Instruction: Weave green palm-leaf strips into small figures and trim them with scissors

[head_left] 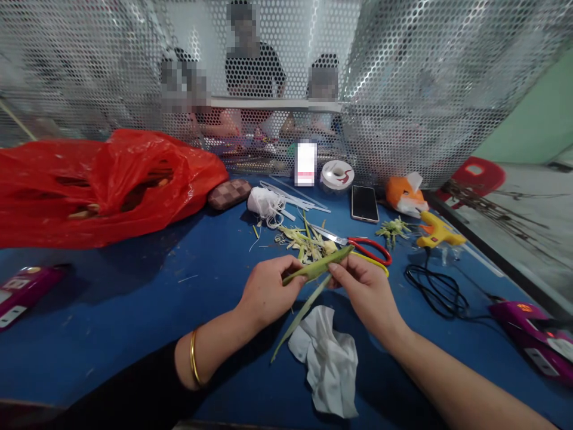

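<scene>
My left hand (267, 291) and my right hand (364, 291) both pinch a long green leaf strip (319, 266) a little above the blue table (134, 310). The left fingers close on its lower left part, the right fingers grip it near the middle. A thinner tail of the leaf hangs down to the left, toward a crumpled white cloth (328, 356) lying just below my hands. A gold bangle sits on my left wrist.
Leaf scraps (304, 240), red-handled scissors (364, 246), a yellow glue gun (436, 233) with black cord (436, 291), a phone (364, 203), tape roll (337, 175) and white thread (264, 203) lie beyond. Red plastic bag (102, 185) at left. Purple devices at both edges. People sit behind the perforated screen (425, 89).
</scene>
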Tool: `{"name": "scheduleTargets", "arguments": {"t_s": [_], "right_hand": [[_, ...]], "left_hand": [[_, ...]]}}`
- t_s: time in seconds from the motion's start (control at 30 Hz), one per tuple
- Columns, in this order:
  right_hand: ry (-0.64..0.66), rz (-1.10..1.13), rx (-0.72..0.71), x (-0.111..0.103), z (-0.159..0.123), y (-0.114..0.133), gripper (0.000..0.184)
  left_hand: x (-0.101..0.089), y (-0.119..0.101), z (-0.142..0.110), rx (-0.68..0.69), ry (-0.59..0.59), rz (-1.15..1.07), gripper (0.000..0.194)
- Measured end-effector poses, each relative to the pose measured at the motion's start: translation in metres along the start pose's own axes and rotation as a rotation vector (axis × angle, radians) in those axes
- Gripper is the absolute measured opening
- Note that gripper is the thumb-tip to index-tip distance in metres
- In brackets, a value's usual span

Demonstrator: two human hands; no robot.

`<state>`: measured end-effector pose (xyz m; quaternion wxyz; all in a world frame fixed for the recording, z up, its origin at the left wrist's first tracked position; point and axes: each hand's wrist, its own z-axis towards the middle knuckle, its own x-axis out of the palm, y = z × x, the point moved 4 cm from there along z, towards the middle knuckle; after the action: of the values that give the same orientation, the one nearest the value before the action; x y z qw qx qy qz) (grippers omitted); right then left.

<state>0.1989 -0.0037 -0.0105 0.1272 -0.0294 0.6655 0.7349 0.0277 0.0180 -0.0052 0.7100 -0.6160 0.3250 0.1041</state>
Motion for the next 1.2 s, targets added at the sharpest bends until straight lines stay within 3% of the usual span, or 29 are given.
{"name": "scheduleTargets", "arguments": {"t_s": [0.2, 0.4, 0.77, 1.1, 1.2], "right_hand": [[0.060, 0.063, 0.058, 0.010, -0.005, -0.002, 0.031], [0.090, 0.158, 0.130, 0.013, -0.010, 0.000, 0.030], [0.231, 0.333, 0.101, 0.016, -0.015, 0.011, 0.024], [0.212, 0.504, 0.017, 0.001, -0.015, 0.023, 0.021], [0.095, 0.511, 0.013, -0.011, -0.006, 0.022, 0.022]], "left_hand": [[-0.001, -0.008, -0.001, 0.172, -0.064, 0.038, 0.014], [-0.006, -0.003, -0.002, 0.179, -0.153, 0.132, 0.013], [-0.015, 0.005, 0.008, 0.070, -0.203, 0.128, 0.017], [-0.016, 0.014, 0.012, -0.039, -0.191, 0.063, 0.020], [-0.018, 0.017, 0.014, -0.084, -0.171, -0.012, 0.021]]}}
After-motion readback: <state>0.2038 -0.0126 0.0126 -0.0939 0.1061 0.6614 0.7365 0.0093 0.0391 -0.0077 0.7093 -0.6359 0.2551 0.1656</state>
